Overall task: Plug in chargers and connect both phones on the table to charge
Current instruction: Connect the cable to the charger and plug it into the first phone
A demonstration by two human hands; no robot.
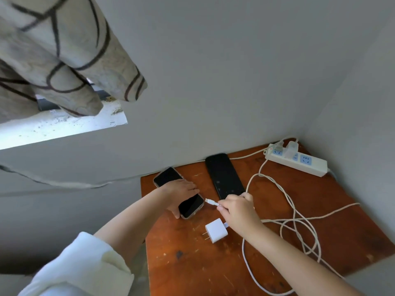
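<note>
The left hand (181,189) lies flat across the nearer phone (178,192), pinning it to the tabletop (277,242). The right hand (237,208) pinches the cable plug (211,202), its tip just beside the phone's end. Keep the phone pressed down, line the plug square with the port, probably on that facing edge, and push straight. The second phone (224,176) lies untouched; a charger block (215,230) lies unplugged.
</note>
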